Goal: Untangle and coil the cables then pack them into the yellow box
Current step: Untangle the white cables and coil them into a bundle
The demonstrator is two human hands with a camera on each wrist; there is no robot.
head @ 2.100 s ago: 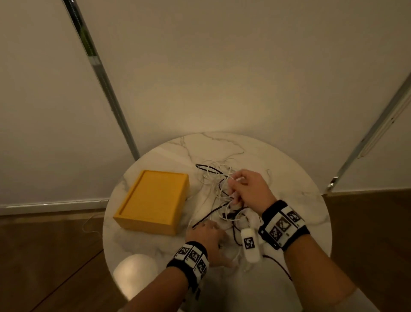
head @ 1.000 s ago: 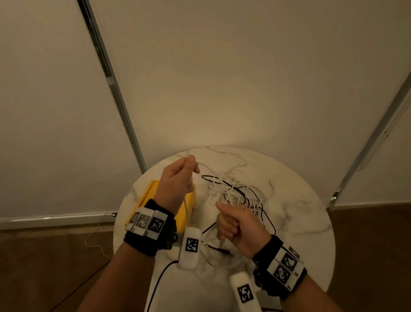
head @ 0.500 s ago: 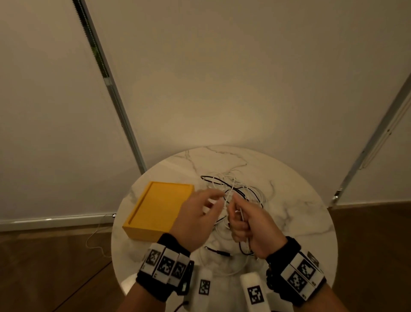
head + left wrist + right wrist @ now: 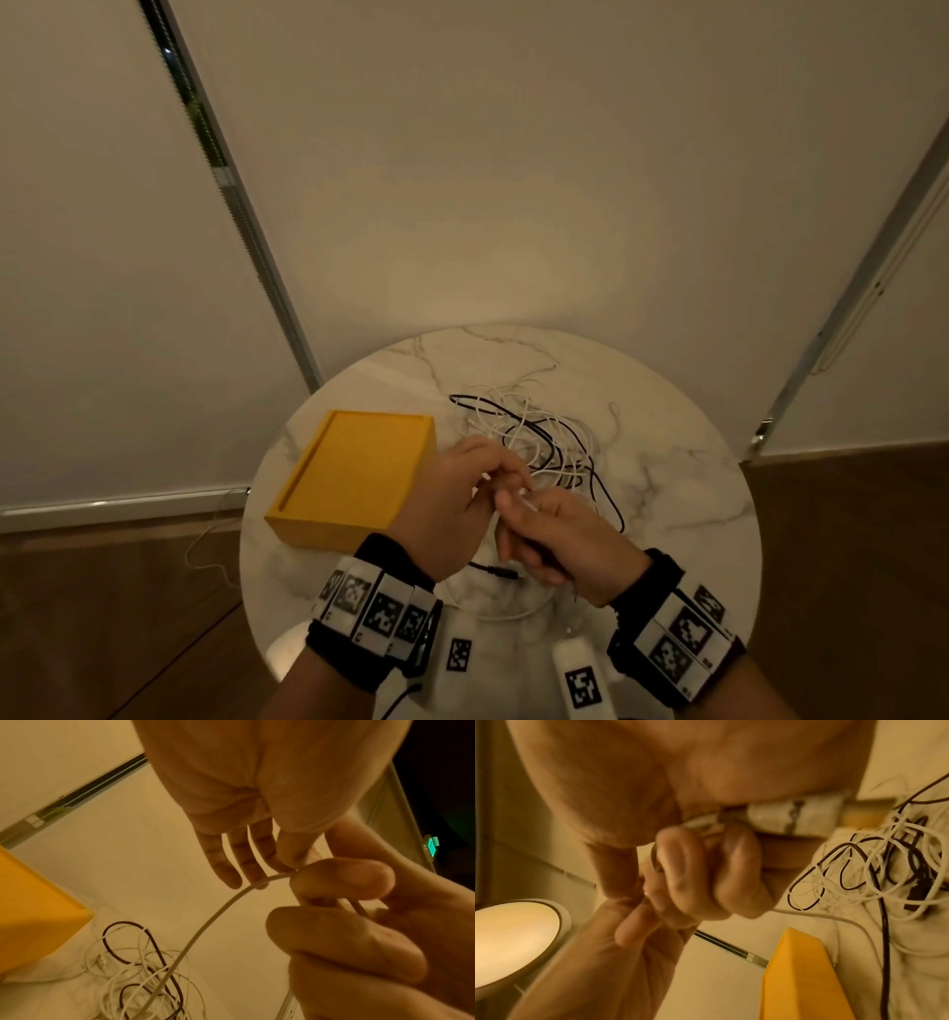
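Left hand: white cable is pinched at the fingertips; the other fingers are seen straight in the left wrist view.
Right hand: curled round the same cable.
Tangle: black and white cables heaped mid-table, beyond the hands.
Box: yellow, open, left of the tangle, near the table's left edge.
Right wrist view only: lit round lamp.
Writing: none legible.

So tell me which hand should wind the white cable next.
Left, probably. The right hand already grips the white cable, anchoring it, while the left hand only pinches it near the tangle, so it could wind.
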